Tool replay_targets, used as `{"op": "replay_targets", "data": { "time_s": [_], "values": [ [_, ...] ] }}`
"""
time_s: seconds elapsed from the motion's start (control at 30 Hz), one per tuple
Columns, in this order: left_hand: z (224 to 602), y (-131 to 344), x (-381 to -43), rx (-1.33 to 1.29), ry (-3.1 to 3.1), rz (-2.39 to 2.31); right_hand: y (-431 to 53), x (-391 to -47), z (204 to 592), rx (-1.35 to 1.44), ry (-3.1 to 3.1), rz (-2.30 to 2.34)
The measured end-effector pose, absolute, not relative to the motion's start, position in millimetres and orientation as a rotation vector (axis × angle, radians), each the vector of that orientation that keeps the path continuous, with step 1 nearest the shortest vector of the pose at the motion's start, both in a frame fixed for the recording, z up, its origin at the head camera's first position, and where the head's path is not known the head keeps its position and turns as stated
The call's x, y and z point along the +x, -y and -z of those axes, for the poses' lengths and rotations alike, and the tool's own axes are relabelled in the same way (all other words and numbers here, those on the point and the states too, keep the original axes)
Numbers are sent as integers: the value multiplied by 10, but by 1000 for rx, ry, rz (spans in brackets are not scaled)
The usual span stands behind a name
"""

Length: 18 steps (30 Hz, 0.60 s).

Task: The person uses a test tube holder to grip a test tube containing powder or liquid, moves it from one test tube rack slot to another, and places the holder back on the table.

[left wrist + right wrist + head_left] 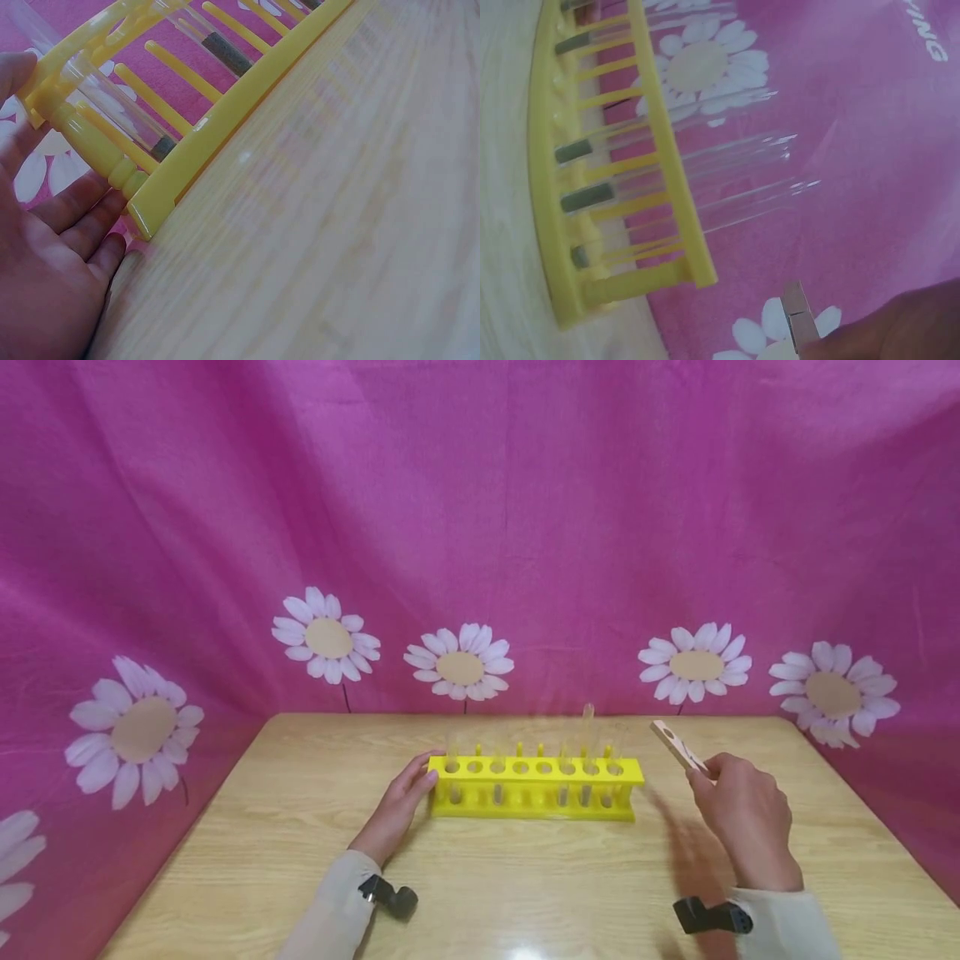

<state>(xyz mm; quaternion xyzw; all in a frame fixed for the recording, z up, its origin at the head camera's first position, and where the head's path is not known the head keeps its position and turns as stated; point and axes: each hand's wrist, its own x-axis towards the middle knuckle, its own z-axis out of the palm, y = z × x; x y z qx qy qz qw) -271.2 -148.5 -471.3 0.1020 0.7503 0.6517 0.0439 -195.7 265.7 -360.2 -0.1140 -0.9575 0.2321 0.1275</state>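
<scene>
A yellow test tube rack (525, 816) stands upright on the table, holding several clear glass test tubes. Dark material (587, 196) sits at the bottom of the tubes. One test tube (588, 727) toward the right rises higher than its neighbours. My left hand (399, 807) grips the rack's left end; in the left wrist view the thumb is at the top bar and the fingers reach round the end post (90, 142). To the right of the rack and apart from it, my right hand (748, 810) pinches a wooden test tube clamp (677, 747), its tip pointing up and left.
The wooden table (495, 877) reaches back to a pink curtain (525, 527) printed with white daisies, which also hangs along both sides. Upright yellow pegs (180, 71) stand along the rack's back. A black wrist camera (401, 902) is strapped over the left sleeve.
</scene>
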Motion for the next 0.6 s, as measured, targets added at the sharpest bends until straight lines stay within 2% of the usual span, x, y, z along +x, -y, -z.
{"op": "replay_targets", "data": {
  "time_s": [0.6],
  "values": [
    [4717, 1487, -2706, 307, -2288, -1997, -2348, -1818, 3397, -201, 2588, -693]
  ]
}}
